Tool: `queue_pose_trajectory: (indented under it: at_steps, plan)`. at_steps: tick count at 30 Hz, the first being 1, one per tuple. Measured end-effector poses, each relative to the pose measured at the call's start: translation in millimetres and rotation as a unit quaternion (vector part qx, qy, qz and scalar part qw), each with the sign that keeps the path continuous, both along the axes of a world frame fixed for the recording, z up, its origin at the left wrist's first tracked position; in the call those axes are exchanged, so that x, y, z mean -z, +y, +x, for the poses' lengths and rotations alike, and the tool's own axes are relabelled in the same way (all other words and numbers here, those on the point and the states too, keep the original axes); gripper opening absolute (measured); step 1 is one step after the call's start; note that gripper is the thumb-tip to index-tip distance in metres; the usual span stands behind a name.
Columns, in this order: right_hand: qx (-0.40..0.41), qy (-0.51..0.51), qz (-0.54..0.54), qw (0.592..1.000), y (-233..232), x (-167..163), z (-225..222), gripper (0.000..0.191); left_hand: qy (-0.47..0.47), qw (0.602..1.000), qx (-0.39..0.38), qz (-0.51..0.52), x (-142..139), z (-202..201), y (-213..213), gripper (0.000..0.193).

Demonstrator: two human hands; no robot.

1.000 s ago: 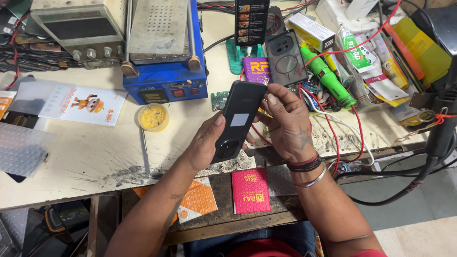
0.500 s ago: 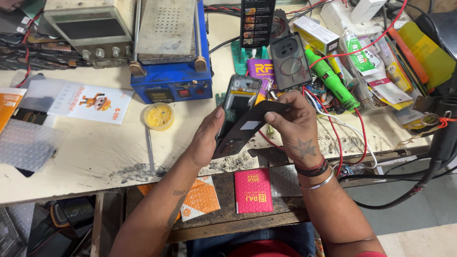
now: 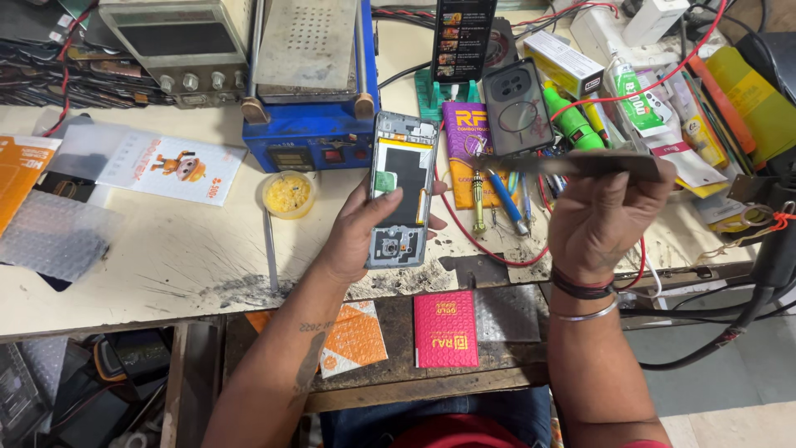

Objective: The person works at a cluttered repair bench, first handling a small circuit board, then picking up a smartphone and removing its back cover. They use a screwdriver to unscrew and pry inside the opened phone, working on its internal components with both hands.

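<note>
Cluttered, scuffed workbench (image 3: 166,257) — perhaps cream.

Hiding part of the opened phone's (image 3: 401,195) lower left edge behind the left hand (image 3: 358,236). Blurring the dark panel (image 3: 580,164) pinched in the right hand (image 3: 601,220), showing it edge-on only. Cutting off the grey instrument (image 3: 178,41) at the top edge.

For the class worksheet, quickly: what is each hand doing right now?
Left hand: closed on the opened phone body, its insides facing up.
Right hand: closed on the dark back panel, held flat, apart from the body.
</note>
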State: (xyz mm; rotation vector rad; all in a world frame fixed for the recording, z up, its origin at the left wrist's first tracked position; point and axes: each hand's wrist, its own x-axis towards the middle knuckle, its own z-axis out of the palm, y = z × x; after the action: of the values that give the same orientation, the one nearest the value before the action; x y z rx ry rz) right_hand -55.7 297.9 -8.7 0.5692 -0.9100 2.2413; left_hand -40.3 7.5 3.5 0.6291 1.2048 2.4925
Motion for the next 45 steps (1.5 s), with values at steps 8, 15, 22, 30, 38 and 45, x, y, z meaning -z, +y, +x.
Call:
queue_pose_trajectory:
  at_steps: [8,15,22,30,38,45]
  plan:
    - [0.227,0.022,0.345,0.91,-19,-28,15,0.021,0.01,0.991,-0.08,-0.103,2,0,-23,0.049]
    - [0.31,0.002,0.67,0.675,-14,-48,34,0.028,0.027,0.944,0.016,-0.329,-10,8,-62,0.052]
    - [0.318,-0.044,0.766,0.556,-11,-32,36,0.039,0.139,0.833,0.006,-0.535,-34,2,-48,0.05]
    - [0.316,-0.065,0.755,0.57,-13,-28,49,0.049,0.14,0.725,-0.032,-0.673,-50,11,-31,0.042]
    - [0.316,-0.081,0.743,0.584,-16,-32,58,0.05,0.242,0.662,-0.121,-0.698,-49,28,-20,0.061]
    - [0.307,-0.092,0.733,0.6,-17,-31,61,0.044,0.309,0.649,-0.145,-0.68,-46,39,-20,0.095]
